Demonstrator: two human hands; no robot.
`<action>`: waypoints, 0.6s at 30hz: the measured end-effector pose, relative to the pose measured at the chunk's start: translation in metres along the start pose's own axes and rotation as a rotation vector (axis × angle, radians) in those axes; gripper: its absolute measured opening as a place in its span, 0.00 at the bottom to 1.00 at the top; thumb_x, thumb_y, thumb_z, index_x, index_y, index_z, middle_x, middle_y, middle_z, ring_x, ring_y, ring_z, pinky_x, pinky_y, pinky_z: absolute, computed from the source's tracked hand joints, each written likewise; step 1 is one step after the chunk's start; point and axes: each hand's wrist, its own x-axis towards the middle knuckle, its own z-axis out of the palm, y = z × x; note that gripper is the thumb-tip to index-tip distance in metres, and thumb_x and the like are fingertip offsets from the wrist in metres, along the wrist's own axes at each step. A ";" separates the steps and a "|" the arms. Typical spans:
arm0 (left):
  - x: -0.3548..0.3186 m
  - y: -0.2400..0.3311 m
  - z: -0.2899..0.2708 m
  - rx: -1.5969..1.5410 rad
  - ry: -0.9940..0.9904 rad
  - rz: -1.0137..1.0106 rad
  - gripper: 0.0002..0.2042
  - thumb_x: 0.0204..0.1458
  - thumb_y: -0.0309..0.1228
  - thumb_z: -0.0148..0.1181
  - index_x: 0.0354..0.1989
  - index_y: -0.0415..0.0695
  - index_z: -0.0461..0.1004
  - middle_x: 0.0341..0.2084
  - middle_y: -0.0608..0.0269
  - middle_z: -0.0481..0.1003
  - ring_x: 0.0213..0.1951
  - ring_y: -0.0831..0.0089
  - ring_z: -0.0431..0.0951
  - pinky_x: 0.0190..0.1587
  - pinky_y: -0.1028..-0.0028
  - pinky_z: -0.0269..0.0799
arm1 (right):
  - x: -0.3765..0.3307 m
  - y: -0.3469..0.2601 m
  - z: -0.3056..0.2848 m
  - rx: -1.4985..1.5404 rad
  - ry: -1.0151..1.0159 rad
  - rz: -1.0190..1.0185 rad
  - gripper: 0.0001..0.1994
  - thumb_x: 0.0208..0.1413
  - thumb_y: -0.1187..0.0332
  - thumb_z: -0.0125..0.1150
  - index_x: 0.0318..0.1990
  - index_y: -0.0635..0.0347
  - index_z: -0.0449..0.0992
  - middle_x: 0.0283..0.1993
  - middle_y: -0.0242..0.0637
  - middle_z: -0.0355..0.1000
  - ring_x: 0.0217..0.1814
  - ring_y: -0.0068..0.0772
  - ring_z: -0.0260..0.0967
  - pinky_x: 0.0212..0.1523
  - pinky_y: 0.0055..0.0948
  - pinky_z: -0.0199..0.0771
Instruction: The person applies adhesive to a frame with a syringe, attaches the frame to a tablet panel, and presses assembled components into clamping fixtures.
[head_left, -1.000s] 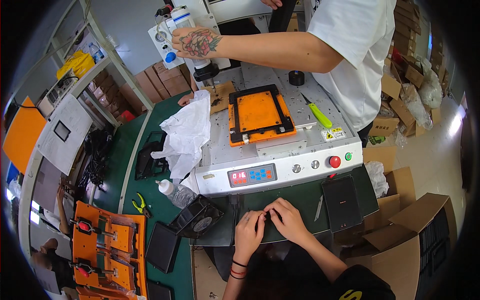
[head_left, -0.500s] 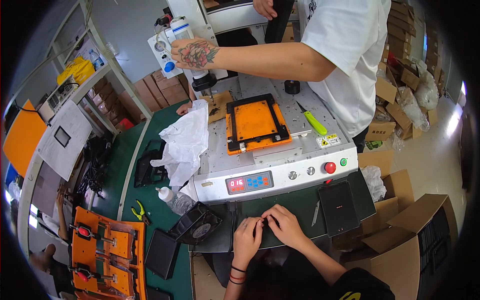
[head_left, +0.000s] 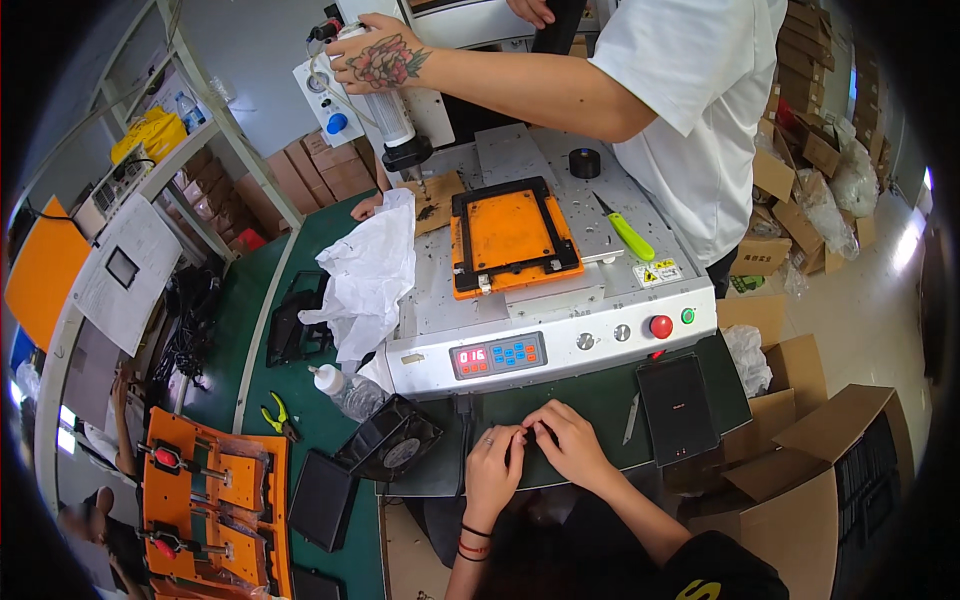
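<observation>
At our green table (head_left: 605, 400) amid cartons (head_left: 785, 530), left hand (head_left: 493, 462) and right hand (head_left: 572, 446) nearly meet, whether gripping anything we cannot tell, one black cable (head_left: 464, 405) at nine o'clock, one slim blade (head_left: 631, 418) at three.

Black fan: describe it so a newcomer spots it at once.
Find the white machine. On the green table before it, left of the left hand, sits the black fan. Its round hub sets it apart from the flat black panel beside it.

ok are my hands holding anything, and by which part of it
Cannot be told: your left hand and right hand have their fingertips close together over the green tabletop, but anything pinched there is too small to identify.
</observation>
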 end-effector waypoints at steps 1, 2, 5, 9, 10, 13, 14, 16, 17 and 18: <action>0.000 0.000 0.000 0.000 -0.001 -0.006 0.04 0.57 0.23 0.51 0.33 0.37 0.73 0.26 0.54 0.75 0.31 0.56 0.76 0.35 0.66 0.70 | 0.000 0.000 0.000 -0.003 0.003 -0.003 0.03 0.55 0.75 0.53 0.35 0.61 0.73 0.32 0.38 0.68 0.37 0.43 0.69 0.37 0.37 0.70; 0.000 -0.001 0.000 0.002 0.000 -0.002 0.04 0.57 0.23 0.51 0.33 0.37 0.73 0.26 0.54 0.75 0.31 0.56 0.76 0.34 0.65 0.70 | 0.000 0.000 0.000 -0.002 0.000 0.000 0.03 0.55 0.75 0.53 0.35 0.61 0.73 0.32 0.38 0.68 0.37 0.43 0.69 0.37 0.37 0.70; 0.000 0.000 0.001 -0.003 0.004 0.003 0.04 0.56 0.22 0.51 0.33 0.37 0.72 0.26 0.54 0.74 0.31 0.56 0.76 0.34 0.66 0.70 | 0.000 0.001 0.000 0.013 -0.010 0.019 0.03 0.55 0.75 0.53 0.35 0.61 0.73 0.32 0.38 0.68 0.37 0.44 0.69 0.37 0.37 0.70; -0.001 0.000 -0.001 -0.004 0.016 0.014 0.04 0.56 0.22 0.51 0.33 0.37 0.72 0.26 0.54 0.74 0.30 0.57 0.76 0.34 0.66 0.70 | -0.001 -0.001 0.000 -0.005 -0.012 0.011 0.04 0.54 0.75 0.53 0.35 0.61 0.73 0.32 0.39 0.68 0.37 0.44 0.68 0.37 0.38 0.70; -0.001 0.000 -0.001 -0.001 0.019 0.012 0.04 0.56 0.22 0.51 0.33 0.37 0.72 0.26 0.54 0.74 0.30 0.57 0.76 0.34 0.66 0.70 | -0.001 -0.001 0.001 -0.001 -0.017 0.013 0.04 0.54 0.75 0.53 0.35 0.61 0.73 0.33 0.39 0.68 0.37 0.44 0.68 0.37 0.38 0.70; 0.001 0.001 0.001 -0.014 0.006 0.007 0.04 0.56 0.22 0.51 0.33 0.37 0.72 0.26 0.54 0.74 0.30 0.57 0.76 0.34 0.66 0.70 | -0.001 0.001 -0.001 -0.005 -0.005 0.013 0.04 0.54 0.75 0.53 0.36 0.61 0.74 0.33 0.39 0.68 0.37 0.44 0.68 0.37 0.38 0.70; 0.000 0.001 0.000 -0.013 0.007 0.002 0.04 0.56 0.22 0.51 0.33 0.36 0.72 0.26 0.54 0.74 0.30 0.57 0.76 0.34 0.66 0.70 | -0.001 0.001 0.000 -0.003 -0.006 0.012 0.04 0.54 0.75 0.53 0.36 0.61 0.74 0.33 0.39 0.68 0.37 0.44 0.68 0.37 0.38 0.70; 0.000 0.001 0.000 -0.009 0.009 -0.003 0.04 0.56 0.22 0.51 0.33 0.36 0.72 0.26 0.54 0.74 0.30 0.57 0.76 0.34 0.66 0.70 | -0.001 0.001 0.001 -0.003 0.000 0.006 0.04 0.54 0.75 0.53 0.36 0.61 0.74 0.33 0.38 0.68 0.37 0.43 0.69 0.37 0.37 0.70; 0.000 0.000 0.000 -0.008 0.010 0.004 0.04 0.56 0.22 0.51 0.33 0.36 0.72 0.26 0.53 0.74 0.30 0.57 0.76 0.34 0.66 0.70 | -0.001 0.001 0.000 -0.002 -0.001 0.006 0.04 0.54 0.75 0.53 0.36 0.61 0.74 0.33 0.38 0.68 0.37 0.43 0.69 0.37 0.37 0.70; 0.000 0.000 0.000 -0.007 0.011 0.012 0.04 0.56 0.22 0.51 0.32 0.36 0.72 0.26 0.53 0.75 0.30 0.57 0.76 0.34 0.66 0.70 | -0.001 0.000 0.000 -0.009 0.005 -0.003 0.04 0.54 0.76 0.53 0.36 0.61 0.74 0.33 0.38 0.68 0.36 0.42 0.69 0.36 0.35 0.70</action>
